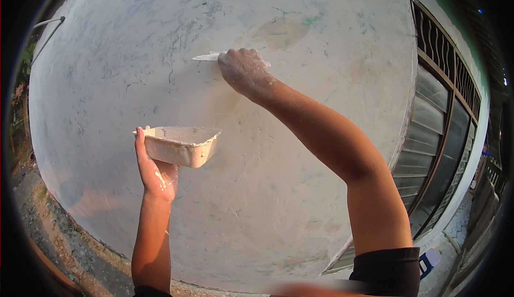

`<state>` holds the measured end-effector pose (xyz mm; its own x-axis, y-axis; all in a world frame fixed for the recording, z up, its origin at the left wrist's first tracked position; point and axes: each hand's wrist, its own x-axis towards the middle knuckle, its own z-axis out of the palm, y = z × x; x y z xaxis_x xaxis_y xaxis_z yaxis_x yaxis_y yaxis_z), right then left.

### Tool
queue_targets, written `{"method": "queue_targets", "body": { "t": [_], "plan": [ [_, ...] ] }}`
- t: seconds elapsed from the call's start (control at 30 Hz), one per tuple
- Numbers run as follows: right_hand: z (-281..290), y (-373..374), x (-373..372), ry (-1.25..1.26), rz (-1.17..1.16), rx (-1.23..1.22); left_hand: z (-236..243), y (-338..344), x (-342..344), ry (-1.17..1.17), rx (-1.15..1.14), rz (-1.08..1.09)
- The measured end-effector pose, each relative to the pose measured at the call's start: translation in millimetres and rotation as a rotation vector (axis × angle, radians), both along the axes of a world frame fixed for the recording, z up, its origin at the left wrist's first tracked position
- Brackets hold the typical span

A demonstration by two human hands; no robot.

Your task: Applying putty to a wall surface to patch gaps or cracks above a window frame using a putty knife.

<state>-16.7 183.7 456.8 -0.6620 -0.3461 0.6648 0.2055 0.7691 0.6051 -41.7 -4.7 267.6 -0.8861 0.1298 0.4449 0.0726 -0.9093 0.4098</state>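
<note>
My right hand (243,71) is closed around a putty knife (206,57), whose pale blade points left along the upper wall. White smears cover the knuckles and wrist. Lower and to the left, my left hand (156,173) grips a cream plastic tub (179,148) from beneath and at its left side, thumb up at the rim. White paste coats the tub's rim and inner wall; how full it is cannot be seen. The grey-white wall (278,163) in front of me carries patchy skim coat, with bluish-green marks and a damp-looking beige patch (281,32) above my right hand.
On the right is a window with louvred glass (425,131) and a brown frame, below a wavy metal grille (436,43). A blue and white container (429,262) stands at lower right. Rubble and soil (69,243) run along the wall's foot at left.
</note>
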Motion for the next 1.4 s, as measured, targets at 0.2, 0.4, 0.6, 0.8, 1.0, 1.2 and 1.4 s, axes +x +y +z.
{"method": "queue_targets", "body": {
  "t": [0.2,0.4,0.6,0.8,1.0,1.2,1.4],
  "plan": [
    [49.1,80.6,15.1,0.328,-0.026,-0.212,0.6,-5.8,3.9,0.041,-0.007,-0.001],
    [-44.0,75.5,-14.4,0.224,0.024,0.192,0.5,-17.9,7.8,-0.001,-0.025,0.050],
    [-3.9,68.6,19.0,0.214,0.148,-0.003,11.9,-22.0,15.4,0.062,-0.051,0.059],
    [102.2,150.5,59.5,0.738,0.104,0.074,36.7,-0.5,7.1,0.157,-0.054,-0.025],
    [28.2,116.5,2.9,0.475,0.126,0.039,54.6,10.8,18.9,0.187,-0.072,-0.037],
    [55.6,62.9,51.8,0.326,0.013,-0.107,54.0,11.2,20.8,0.185,-0.081,-0.018],
    [123.4,160.1,89.1,0.757,-0.110,-0.189,49.6,20.6,14.4,0.186,-0.083,-0.042]
  ]
}}
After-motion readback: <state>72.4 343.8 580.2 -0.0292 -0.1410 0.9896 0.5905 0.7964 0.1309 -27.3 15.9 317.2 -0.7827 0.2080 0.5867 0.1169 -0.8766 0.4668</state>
